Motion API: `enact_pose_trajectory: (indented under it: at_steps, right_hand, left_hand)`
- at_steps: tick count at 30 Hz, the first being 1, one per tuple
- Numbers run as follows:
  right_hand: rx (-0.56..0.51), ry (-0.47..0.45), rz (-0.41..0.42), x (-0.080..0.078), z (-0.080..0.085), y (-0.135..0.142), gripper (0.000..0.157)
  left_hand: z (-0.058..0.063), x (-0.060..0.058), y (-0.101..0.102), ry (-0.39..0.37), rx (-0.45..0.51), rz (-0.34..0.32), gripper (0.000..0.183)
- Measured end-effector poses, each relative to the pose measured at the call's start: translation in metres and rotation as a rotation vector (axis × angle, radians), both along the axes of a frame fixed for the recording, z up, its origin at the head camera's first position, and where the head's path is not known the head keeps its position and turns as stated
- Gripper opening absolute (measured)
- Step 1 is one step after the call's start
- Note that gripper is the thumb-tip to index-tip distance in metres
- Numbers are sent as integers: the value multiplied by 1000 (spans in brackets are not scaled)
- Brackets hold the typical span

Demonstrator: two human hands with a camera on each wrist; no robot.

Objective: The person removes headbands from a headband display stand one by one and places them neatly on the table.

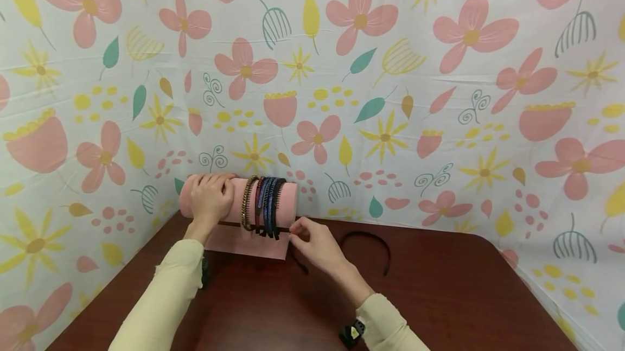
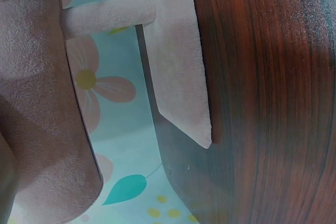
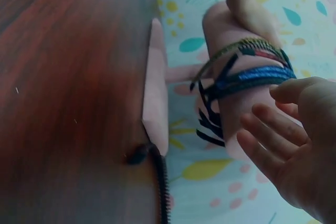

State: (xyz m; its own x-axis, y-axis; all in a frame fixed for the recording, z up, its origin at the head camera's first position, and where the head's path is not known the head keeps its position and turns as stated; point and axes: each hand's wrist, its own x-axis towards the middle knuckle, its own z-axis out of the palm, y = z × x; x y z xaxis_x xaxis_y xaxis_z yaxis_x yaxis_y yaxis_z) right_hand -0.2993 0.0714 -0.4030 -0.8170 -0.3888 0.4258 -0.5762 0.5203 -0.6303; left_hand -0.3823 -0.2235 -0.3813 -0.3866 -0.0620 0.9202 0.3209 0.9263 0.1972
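Note:
A pink fabric headband holder [image 1: 236, 207] with a thick horizontal roll stands at the back left of the table. My left hand [image 1: 211, 193] grips the roll's left part from above, fingers curved over it. Several headbands sit around the right half: a gold-toned one [image 1: 246, 204], a dark red one [image 1: 258, 204] and blue and black ones [image 1: 267, 204]. My right hand [image 1: 317, 242] is beside the roll's right end, fingers loosely bent, close to the blue headband [image 3: 254, 76] in the right wrist view. Nothing shows held in it.
A thin black headband [image 1: 376, 238] lies on the dark wooden table [image 1: 439, 286], behind the right hand. A toothed black headband [image 3: 161, 187] lies by the holder's base [image 3: 156, 98] in the right wrist view. Flower-patterned cloth [image 1: 361, 69] hangs behind and at the left.

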Motion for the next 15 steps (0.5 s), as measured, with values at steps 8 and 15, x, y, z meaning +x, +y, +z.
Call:
enact_pose_trajectory:
  at_steps: [8,15]
  right_hand:
    - [-34,-2,40,0,-14,-18,11]
    - [-53,-3,10,-2,-24,-28,17]
  left_hand:
    - [0,1,1,-1,-4,4,35]
    - [1,2,2,17,-2,5,34]
